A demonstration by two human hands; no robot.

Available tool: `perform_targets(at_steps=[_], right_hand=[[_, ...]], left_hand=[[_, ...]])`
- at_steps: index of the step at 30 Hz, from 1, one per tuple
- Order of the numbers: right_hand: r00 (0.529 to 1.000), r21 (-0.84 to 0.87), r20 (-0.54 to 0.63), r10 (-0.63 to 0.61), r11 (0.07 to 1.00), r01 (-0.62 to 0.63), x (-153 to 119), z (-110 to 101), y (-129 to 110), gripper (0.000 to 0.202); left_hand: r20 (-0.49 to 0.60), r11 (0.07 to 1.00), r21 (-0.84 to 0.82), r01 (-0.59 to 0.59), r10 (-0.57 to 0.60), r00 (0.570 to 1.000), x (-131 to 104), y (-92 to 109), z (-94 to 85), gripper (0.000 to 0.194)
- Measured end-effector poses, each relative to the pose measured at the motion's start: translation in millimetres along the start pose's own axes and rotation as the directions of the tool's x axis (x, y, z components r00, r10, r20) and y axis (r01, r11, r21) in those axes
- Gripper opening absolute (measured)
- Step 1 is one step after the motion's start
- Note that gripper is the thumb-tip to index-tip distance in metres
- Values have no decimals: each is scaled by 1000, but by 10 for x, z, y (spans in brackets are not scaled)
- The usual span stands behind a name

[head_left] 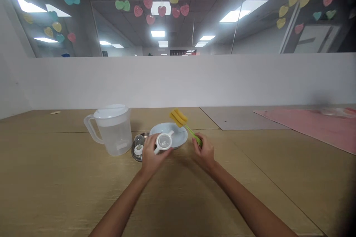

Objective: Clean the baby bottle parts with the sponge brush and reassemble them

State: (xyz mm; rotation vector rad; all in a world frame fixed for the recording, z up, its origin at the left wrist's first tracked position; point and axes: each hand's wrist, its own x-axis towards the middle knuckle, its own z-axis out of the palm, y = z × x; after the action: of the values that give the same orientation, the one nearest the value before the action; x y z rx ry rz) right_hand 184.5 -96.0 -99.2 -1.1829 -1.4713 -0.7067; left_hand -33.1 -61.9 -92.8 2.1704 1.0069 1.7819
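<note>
My left hand [152,155] is closed around what looks like a two-handled baby bottle [164,142], its round white-rimmed mouth facing me. Its lower body is hidden. My right hand [205,151] grips the green handle of a sponge bottle brush [178,117], whose yellow head points up and left. Both items are over or just in front of a pale blue-white basin [183,139]. Left of the basin, partly behind my left hand, a round metal tray [134,155] bears a clear dome-shaped cap [139,140] and a white ring-shaped part [138,150].
A large translucent pitcher [115,133] with its handle to the left stands left of the tray. A grey mat [236,118] and a pink sheet [314,126] lie at the right on the brown tabletop [178,200]. Behind the table rises a white wall [178,81] below windows.
</note>
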Motion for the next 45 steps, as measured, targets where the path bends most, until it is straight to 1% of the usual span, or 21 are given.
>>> perform_targets(at_steps=[1, 3, 4, 6, 10, 13, 16, 18, 20, 24, 26, 28, 34, 39, 41, 43, 45], right_hand=[[999, 20, 3, -41, 999, 41, 2, -12, -15, 18], [986, 77, 39, -162, 984, 158, 0, -26, -45, 17], [973, 110, 63, -221, 971, 213, -4, -27, -60, 16], [950, 164, 91, -300, 945, 282, -10, -22, -89, 14], [920, 199, 60, -389, 907, 370, -6, -25, -123, 19], [879, 183, 58, -473, 871, 456, 15, -50, -112, 23], [827, 137, 98, -553, 831, 539, 27, -73, -78, 21], [814, 104, 133, -566, 825, 556, 19, -75, -52, 18], [815, 86, 169, -555, 832, 549, -4, -64, -32, 18], [817, 98, 219, -533, 845, 525, -65, -30, -32, 21], [830, 93, 209, -517, 855, 510, -81, -21, -59, 21], [842, 86, 183, -508, 861, 501, -80, -22, -95, 20], [845, 90, 133, -519, 855, 511, -40, -48, -159, 16], [850, 70, 161, -502, 865, 498, -53, -58, -168, 16], [839, 83, 169, -517, 856, 511, -63, -61, -178, 16], [827, 83, 169, -536, 844, 530, -66, -64, -185, 16], [827, 62, 186, -531, 846, 530, -58, -68, -182, 16]], left_hand=[[-58, 998, 54, 12, -9, 998, 21, -56, -12, 45], [-131, 991, 122, 58, -42, 990, 51, -164, -32, 45], [-150, 987, 136, 82, -61, 987, 61, -212, -39, 45], [-174, 983, 137, 124, -100, 980, 71, -291, -47, 46], [-208, 972, 152, 178, -145, 967, 81, -387, -66, 47], [-213, 962, 229, 152, -103, 972, 94, -423, -115, 46], [-165, 939, 342, 33, 26, 986, 107, -436, -184, 44], [-119, 910, 410, -59, 117, 986, 110, -434, -215, 41], [-83, 878, 458, -138, 197, 977, 107, -426, -219, 37], [-8, 830, 490, -267, 311, 950, 85, -393, -178, 36], [7, 823, 491, -287, 326, 946, 76, -371, -162, 39], [-3, 822, 496, -279, 323, 946, 73, -349, -157, 40], [-28, 819, 501, -280, 339, 941, 79, -321, -169, 39], [-2, 824, 487, -289, 332, 943, 48, -291, -148, 36], [44, 819, 462, -340, 362, 931, 17, -239, -118, 36], [91, 801, 438, -408, 412, 907, -11, -175, -83, 35], [117, 779, 442, -445, 441, 890, -16, -127, -64, 34]])
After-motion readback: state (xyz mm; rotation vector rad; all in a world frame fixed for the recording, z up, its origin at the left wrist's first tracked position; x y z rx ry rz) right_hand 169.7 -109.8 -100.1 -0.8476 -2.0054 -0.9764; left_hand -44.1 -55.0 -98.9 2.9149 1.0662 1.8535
